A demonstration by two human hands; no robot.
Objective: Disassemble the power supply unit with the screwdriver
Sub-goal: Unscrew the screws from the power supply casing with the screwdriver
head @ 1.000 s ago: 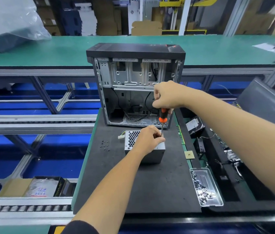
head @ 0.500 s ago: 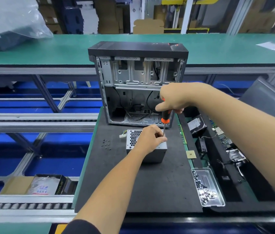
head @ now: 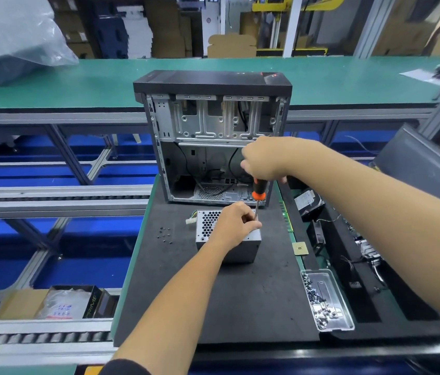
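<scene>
- Power supply unit [head: 243,246], a grey metal box with a honeycomb vent grille on top, sits on the dark foam mat [head: 213,299], just in front of the open computer case [head: 213,136].
- Left hand [head: 233,224] rests on top of the unit, covering its right part; the fingers curl, and thumb and forefinger close together around the thin metal shaft near the unit's upper right corner.
- Right hand [head: 263,158] is clamped in a fist around the top of the screwdriver [head: 257,194], whose orange and black handle juts out below the fist.
- Screwdriver stands nearly upright, shaft pointing down toward the unit's far right edge; the tip is hidden behind the left fingers, so contact with a screw cannot be told.
- White connector [head: 190,221] on a short wire pokes out at the unit's left rear corner.
- Small dark screws [head: 165,235] lie loose on the mat to the left of the unit, apart from it.
- Clear plastic tray [head: 344,307] holding many screws lies at the mat's right edge, well apart from the unit.
</scene>
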